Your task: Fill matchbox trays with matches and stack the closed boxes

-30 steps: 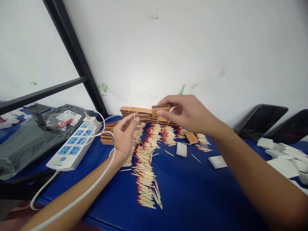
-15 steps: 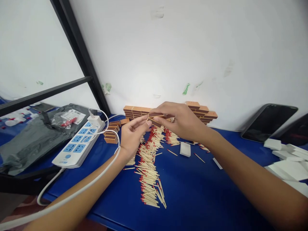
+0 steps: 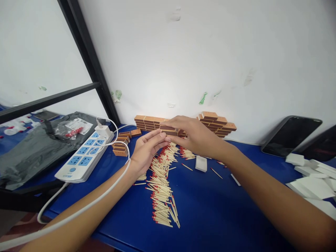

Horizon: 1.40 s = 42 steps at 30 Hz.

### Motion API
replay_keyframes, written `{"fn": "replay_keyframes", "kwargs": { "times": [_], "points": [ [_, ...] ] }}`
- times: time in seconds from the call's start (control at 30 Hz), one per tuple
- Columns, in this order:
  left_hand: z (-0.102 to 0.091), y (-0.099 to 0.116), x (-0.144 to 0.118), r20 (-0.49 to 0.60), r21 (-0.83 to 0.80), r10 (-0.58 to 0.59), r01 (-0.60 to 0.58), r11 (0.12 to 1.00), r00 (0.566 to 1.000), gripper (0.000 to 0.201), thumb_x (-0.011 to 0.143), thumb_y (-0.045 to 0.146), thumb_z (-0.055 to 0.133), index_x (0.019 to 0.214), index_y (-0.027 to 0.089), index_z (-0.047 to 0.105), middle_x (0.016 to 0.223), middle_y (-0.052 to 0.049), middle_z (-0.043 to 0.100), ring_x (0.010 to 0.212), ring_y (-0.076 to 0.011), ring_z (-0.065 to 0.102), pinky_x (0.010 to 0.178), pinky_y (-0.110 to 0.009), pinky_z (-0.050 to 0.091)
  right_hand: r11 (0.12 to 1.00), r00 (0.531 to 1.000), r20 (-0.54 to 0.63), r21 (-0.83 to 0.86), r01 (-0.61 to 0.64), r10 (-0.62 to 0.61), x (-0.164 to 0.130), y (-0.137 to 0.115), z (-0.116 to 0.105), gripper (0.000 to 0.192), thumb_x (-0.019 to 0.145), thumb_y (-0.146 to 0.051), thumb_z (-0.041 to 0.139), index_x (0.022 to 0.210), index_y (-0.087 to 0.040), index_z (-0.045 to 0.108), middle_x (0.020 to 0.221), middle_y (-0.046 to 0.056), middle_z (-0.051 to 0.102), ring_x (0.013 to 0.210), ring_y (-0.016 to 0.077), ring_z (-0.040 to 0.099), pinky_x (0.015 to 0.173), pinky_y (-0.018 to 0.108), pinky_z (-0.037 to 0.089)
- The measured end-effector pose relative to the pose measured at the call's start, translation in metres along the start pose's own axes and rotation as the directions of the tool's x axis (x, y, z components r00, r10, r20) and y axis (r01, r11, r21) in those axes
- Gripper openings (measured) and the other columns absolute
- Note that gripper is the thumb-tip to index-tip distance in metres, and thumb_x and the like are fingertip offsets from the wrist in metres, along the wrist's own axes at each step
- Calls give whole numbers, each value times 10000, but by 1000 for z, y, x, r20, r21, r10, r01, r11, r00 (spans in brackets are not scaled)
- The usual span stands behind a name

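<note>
Two brown-sided matchboxes [image 3: 169, 131], one on top of the other, are held between my two hands above the table. My left hand [image 3: 145, 151] grips them from the left, thumb and fingers closed at their near end. From the right, my right hand [image 3: 195, 135] closes over them, fingers above and thumb below. Beneath the hands, a long pile of red-tipped matches [image 3: 162, 185] runs toward me. Behind them stand rows of stacked matchboxes [image 3: 149, 120], partly hidden by my right hand, and another stack [image 3: 219, 123] to the right.
A white power strip [image 3: 84, 154] lies left, its cable [image 3: 105, 199] crossing over my left forearm. More matchboxes [image 3: 120, 145] stand beside it. White box pieces [image 3: 312, 178] are heaped at right near a leaning phone [image 3: 291, 134]. A small white piece [image 3: 201, 163] lies mid-table.
The two matchboxes were at an angle to each other; now they lie flat together, level in my hands. My right hand has dropped slightly and its fingers have straightened over them.
</note>
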<state>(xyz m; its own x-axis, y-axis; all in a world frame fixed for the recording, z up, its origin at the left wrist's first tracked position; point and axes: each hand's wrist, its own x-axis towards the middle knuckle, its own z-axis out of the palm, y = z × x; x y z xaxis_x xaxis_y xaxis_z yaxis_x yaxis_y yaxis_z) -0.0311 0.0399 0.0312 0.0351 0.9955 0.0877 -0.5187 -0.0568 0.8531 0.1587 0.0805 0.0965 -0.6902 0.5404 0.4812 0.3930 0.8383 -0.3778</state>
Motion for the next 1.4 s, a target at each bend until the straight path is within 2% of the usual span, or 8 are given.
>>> {"fn": "replay_keyframes", "kwargs": {
  "times": [0.1,0.23,0.5,0.7,0.83,1.13,1.27,1.4],
  "points": [
    [-2,-1,2,65,44,-6,4,999,998,262,849,391,871,967,168,800,983,-55,788,956,-152,737,1003,-320,585,1000,999,-25,-8,27,-27,1,1,4,354,975,-233,652,1322,-264,717,1232,83,758,990,223,690,848,371,549],
    [-4,-3,3,59,81,8,-13,997,998,286,840,420,876,973,175,809,995,-51,788,933,-144,731,989,-313,583,996,999,2,-67,55,-55,0,0,7,293,986,-251,641,1269,-254,716,1204,91,731,1021,233,666,906,384,532],
    [3,-3,-1,-41,164,36,-29,986,998,455,758,360,931,1143,155,800,1177,-113,789,1041,-197,747,975,-325,587,838,988,142,-530,127,-61,-1,-5,-2,236,1013,-212,594,1202,-161,727,1091,138,701,1026,280,608,811,387,470],
    [2,-10,-2,-155,361,97,-36,932,983,358,769,391,888,1025,153,811,958,-93,802,838,-166,724,731,-267,568,680,997,-52,-729,-83,65,0,47,-11,250,1021,-252,602,1222,-195,739,1096,141,739,1073,348,560,817,441,389],
    [0,-11,-2,-121,430,138,-74,900,983,337,761,389,862,998,155,807,866,-67,782,780,-167,710,715,-272,534,614,991,13,-786,-72,132,-3,78,5,217,1021,-291,629,1159,-168,742,1061,124,741,1024,309,592,805,412,378],
    [-5,-14,2,-107,557,212,-118,822,971,266,817,368,770,998,174,787,749,-8,720,745,-154,678,730,-275,500,530,990,16,-846,-62,142,-5,87,33,167,1011,-122,584,1091,-130,730,1008,124,742,991,293,587,827,402,299],
    [-14,-14,10,-61,692,362,-222,687,930,216,858,335,737,1025,202,767,833,-13,757,807,-176,706,807,-319,533,518,990,39,-854,-37,136,-6,91,40,175,999,-226,674,1126,-115,725,1029,130,745,1013,305,582,828,400,289],
    [-30,-8,23,73,884,537,-303,354,841,220,903,278,710,1116,226,729,1112,-47,771,1088,-232,694,985,-395,530,515,990,68,-857,-4,121,-6,94,42,224,998,-291,698,1133,-114,724,1025,131,746,984,292,577,812,390,288]
  ]
}}
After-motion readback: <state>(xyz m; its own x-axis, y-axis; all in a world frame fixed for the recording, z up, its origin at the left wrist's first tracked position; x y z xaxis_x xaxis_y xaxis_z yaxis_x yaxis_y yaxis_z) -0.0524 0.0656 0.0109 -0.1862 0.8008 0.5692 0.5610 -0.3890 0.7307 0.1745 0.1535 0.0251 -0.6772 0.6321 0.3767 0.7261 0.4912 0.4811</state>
